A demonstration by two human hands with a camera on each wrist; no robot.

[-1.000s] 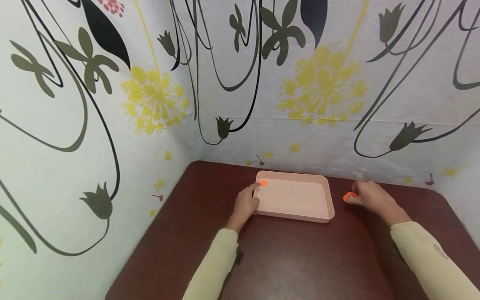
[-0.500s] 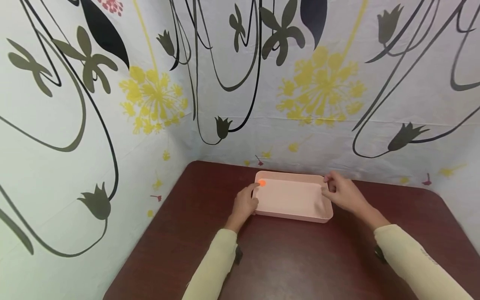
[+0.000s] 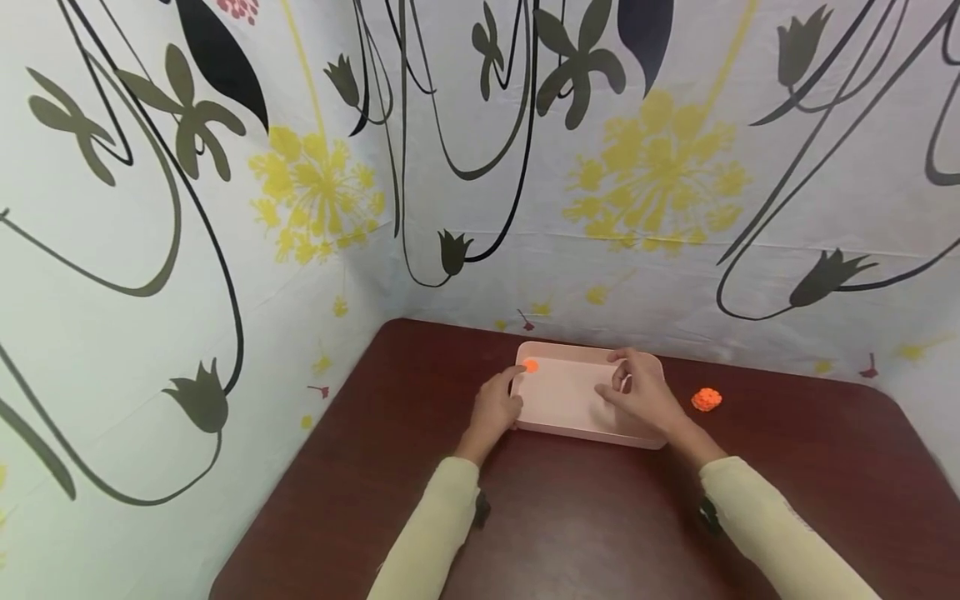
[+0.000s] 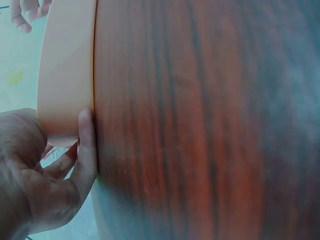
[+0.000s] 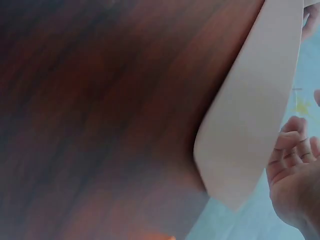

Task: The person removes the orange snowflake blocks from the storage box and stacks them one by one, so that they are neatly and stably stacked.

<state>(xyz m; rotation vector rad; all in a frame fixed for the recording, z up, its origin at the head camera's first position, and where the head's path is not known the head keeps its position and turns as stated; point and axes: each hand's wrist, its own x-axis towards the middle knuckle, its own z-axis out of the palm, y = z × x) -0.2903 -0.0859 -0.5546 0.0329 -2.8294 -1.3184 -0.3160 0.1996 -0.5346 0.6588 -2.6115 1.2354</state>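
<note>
A shallow pale-pink tray (image 3: 566,392) sits near the back of the table. My left hand (image 3: 495,407) grips its left end, with the index fingertip beside a flat orange disc (image 3: 530,366) inside the tray's far left corner. In the left wrist view, a digit of the left hand (image 4: 55,185) lies along the tray's outer wall. Over the tray's right half hovers my right hand (image 3: 645,396), thumb and index finger apart, nothing visible between them. In the right wrist view, the right hand (image 5: 297,175) has loosely bent fingers. A small orange heap (image 3: 707,399) lies right of the tray.
The dark reddish-brown table (image 3: 570,517) has rounded back corners. A wall covering (image 3: 480,200) with flower and leaf prints rises directly behind it and along the left side.
My right hand has left the orange heap and moved leftward over the tray, leaving the heap uncovered on the table. The left hand has stayed at the tray's left end.
</note>
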